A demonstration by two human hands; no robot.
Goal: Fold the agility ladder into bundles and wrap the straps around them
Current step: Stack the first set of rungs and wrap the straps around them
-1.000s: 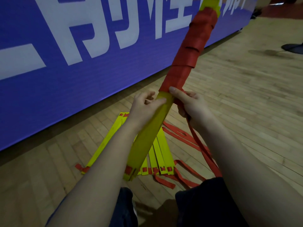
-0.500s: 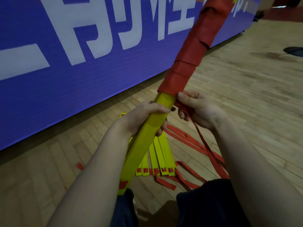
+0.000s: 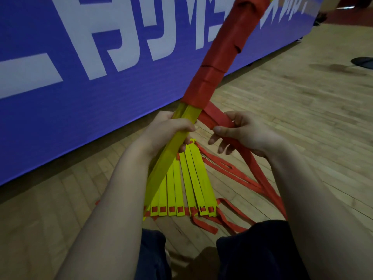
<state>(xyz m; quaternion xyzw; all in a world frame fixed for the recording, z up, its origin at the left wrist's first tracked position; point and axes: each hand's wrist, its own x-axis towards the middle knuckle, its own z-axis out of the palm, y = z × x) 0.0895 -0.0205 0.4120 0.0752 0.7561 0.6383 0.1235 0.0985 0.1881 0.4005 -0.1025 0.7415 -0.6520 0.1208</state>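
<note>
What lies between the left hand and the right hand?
In the head view, a red strap spans the gap, from the yellow bundle gripped by the left hand to the right hand, which pinches it.

The wrapped bundle [image 3: 220, 63] runs out past the picture's upper edge, top unseen. The left hand [image 3: 163, 130] covers part of its yellow shaft, and bundle and arm hide the leftmost rungs [image 3: 191, 178] on the floor. The strap [image 3: 219, 118] is hidden where it passes under the right hand [image 3: 250, 136]. A dark object [image 3: 363, 61] at the floor's right edge is cut off, unidentifiable
</note>
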